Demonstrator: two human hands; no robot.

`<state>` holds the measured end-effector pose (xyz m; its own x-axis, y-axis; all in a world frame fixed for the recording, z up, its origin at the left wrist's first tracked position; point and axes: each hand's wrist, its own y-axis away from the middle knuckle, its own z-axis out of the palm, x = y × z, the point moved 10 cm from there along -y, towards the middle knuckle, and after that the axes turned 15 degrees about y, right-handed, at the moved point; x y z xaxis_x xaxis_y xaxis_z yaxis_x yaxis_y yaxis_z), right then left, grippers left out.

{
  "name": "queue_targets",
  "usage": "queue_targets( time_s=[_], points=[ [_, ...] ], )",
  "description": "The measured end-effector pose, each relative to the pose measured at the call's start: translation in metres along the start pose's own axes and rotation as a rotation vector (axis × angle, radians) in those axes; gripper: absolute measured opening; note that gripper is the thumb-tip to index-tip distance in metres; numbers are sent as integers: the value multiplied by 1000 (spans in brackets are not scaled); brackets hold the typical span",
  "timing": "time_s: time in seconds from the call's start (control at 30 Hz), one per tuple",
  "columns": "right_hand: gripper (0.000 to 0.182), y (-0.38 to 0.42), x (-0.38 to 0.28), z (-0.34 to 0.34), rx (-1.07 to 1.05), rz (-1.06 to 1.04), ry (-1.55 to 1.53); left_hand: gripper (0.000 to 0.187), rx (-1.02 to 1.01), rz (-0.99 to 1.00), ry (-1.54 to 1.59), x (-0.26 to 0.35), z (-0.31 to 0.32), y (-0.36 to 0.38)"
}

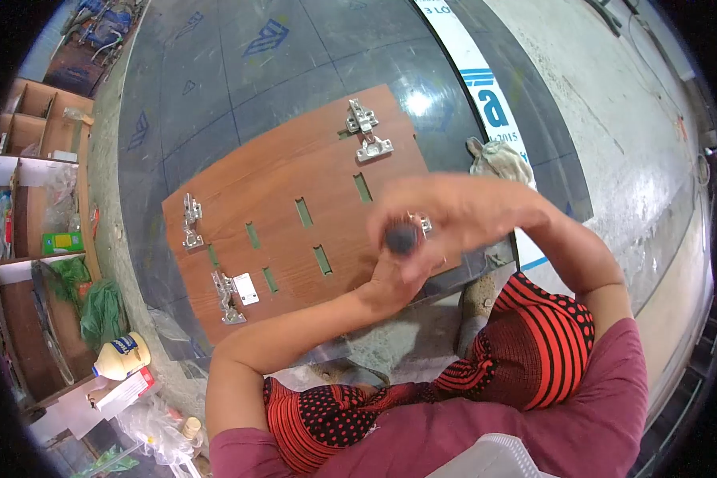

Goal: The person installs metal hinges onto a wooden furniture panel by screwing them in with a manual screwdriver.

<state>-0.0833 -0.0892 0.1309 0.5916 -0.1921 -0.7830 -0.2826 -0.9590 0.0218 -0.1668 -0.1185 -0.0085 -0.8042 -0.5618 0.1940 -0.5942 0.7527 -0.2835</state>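
Note:
My right hand [454, 209], smeared by motion, curls around a dark round-ended tool handle [402, 237], which looks like a screwdriver seen end-on. Its shaft is hidden. Just below, my left hand [402, 279] is closed against the handle's lower side; its fingertips are partly covered. Both hands are over the right end of a reddish-brown wooden panel [279, 183] with several green-bottomed slots. A metal hinge [426, 224] shows partly behind my right fingers. Other metal hinges sit at the panel's far right [362, 131], far left [191, 221] and near left [228, 299].
The panel lies on a dark sheet-covered surface [183, 95]. A crumpled cloth [502, 162] rests right of the panel, by a white printed strip [486, 88]. On the left are wooden compartments [52, 191], a yellowish bottle [123, 357] and plastic bags [103, 311].

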Motion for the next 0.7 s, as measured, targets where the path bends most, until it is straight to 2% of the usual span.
queue_targets(
  time_s=[0.03, 0.07, 0.13, 0.17, 0.2, 0.27, 0.3, 0.33, 0.4, 0.43, 0.47, 0.5, 0.53, 0.6, 0.63, 0.7],
  points=[
    [38, 2, 12, -13, 95, 120, -32, 24, -215, -298, 194, -22, 13, -11],
    [38, 4, 17, -14, 99, 125, -36, 24, -218, -293, 198, -21, 9, -13],
    [41, 9, 24, -34, 306, 185, 62, 24, -177, -327, 242, -23, 0, -13],
    [42, 10, 20, -22, 210, 189, -70, 26, -215, -355, 255, -24, 12, -10],
    [42, 8, 19, -17, 210, 188, -68, 26, -213, -356, 253, -30, 21, -6],
    [42, -1, -6, 17, -16, -100, -139, 27, -244, 195, -166, 6, 33, -5],
    [43, -3, -20, 16, 31, -239, -21, 27, -243, 196, -167, 7, 30, -7],
    [43, -2, -20, 13, 31, -238, -20, 26, -272, 77, -84, 0, 29, -10],
    [45, -3, 4, 1, 38, 1, -19, 27, -328, -163, 82, -14, 27, -11],
    [45, -3, 5, 0, 36, -2, -19, 27, -353, -286, 164, -21, 26, -10],
    [46, 0, 18, -14, 179, 123, 39, 28, -379, -410, 248, -27, 25, -7],
    [48, 5, 29, -27, 322, 250, 95, 29, -455, -456, 276, -29, 26, -7],
    [48, 4, 26, -24, 319, 248, 89, 29, -458, -461, 278, -29, 26, -6],
    [45, -6, 9, 17, 48, 151, -163, 29, -415, -427, 266, -28, 24, -7],
    [45, -9, -6, 25, 51, -5, -106, 29, -397, -410, 260, -28, 23, -7],
    [46, -15, -4, 29, 38, -28, -71, 30, -361, -371, 250, -26, 22, -6]
  ],
)
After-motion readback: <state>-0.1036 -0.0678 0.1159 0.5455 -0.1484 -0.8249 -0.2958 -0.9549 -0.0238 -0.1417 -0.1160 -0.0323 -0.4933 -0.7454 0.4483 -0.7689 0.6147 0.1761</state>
